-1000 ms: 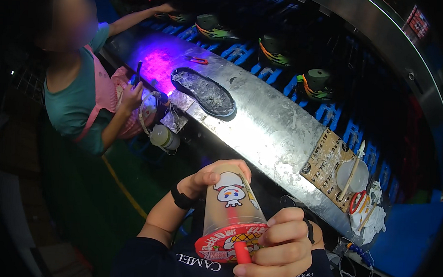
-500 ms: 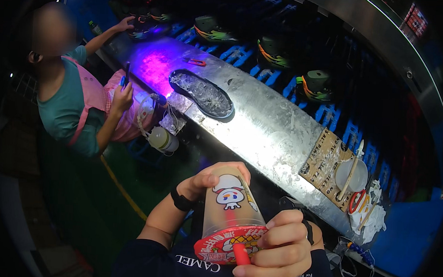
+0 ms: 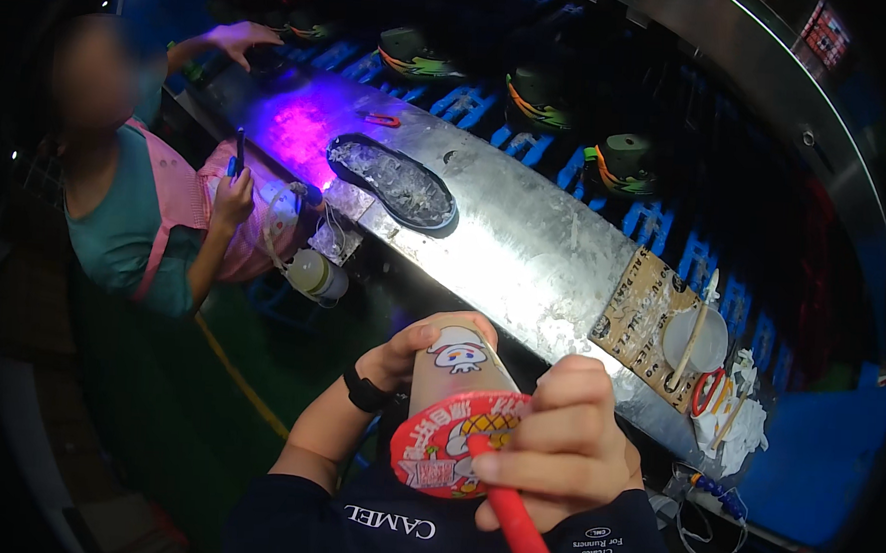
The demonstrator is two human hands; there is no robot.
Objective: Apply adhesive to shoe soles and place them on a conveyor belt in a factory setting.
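In my left hand (image 3: 409,350) is a translucent drink cup (image 3: 458,372) with a cartoon snowman printed on its side. My fingers wrap round its far end, and its round red printed lid (image 3: 438,467) tilts toward me. My right hand (image 3: 569,443) is closed on a thick red straw (image 3: 522,536) at the lid. One end of the straw meets the lid, and the other sticks out toward me below my fingers. Part of the lid is hidden behind my right hand.
Beyond the cup runs a metal bench (image 3: 523,271) with a dark shoe-shaped tray (image 3: 398,181), red cutter (image 3: 379,120), cardboard (image 3: 637,312), white bowl (image 3: 698,338) and brush (image 3: 690,350). Shoes (image 3: 624,164) stand on a blue rack behind. At left, a co-worker (image 3: 156,201) holds a pen-like tool (image 3: 239,151).
The cup has tipped so that more of its lid faces me. My right hand has risen with the straw, and more of the straw shows. The co-worker's far hand has come away from a shoe.
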